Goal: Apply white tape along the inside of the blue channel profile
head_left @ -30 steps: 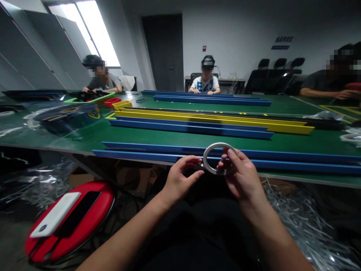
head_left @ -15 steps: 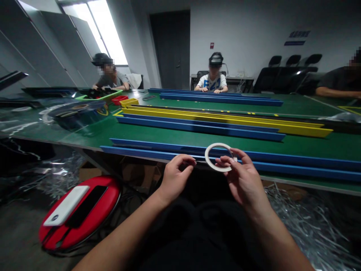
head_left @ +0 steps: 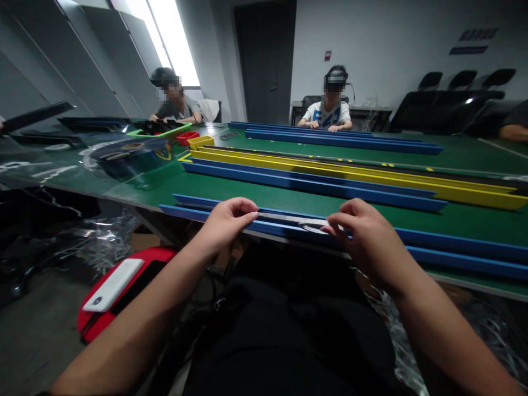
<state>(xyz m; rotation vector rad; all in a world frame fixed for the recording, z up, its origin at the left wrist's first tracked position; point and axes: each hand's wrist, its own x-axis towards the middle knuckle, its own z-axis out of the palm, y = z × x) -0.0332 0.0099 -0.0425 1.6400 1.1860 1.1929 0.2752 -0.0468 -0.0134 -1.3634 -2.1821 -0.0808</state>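
- Head view: the left hand (head_left: pixel 229 223) is nearly closed, thumb and forefinger pinching the end of a pale tape strip (head_left: pixel 284 218).
- The right hand (head_left: pixel 367 234), at 3 o'clock from the left, is half curled, its fingertips gripping the tape roll (head_left: pixel 315 229), which is tilted almost edge-on.
- Strip and roll are between the hands, above the nearest blue channel (head_left: pixel 457 255), which lies along the near edge of the tabletop (head_left: pixel 243 193).
- Toward 1 o'clock from the roll lies a yellow channel (head_left: pixel 412 181).
- At 8 o'clock, a red stool (head_left: pixel 93 324) bears a white device (head_left: pixel 113 283).
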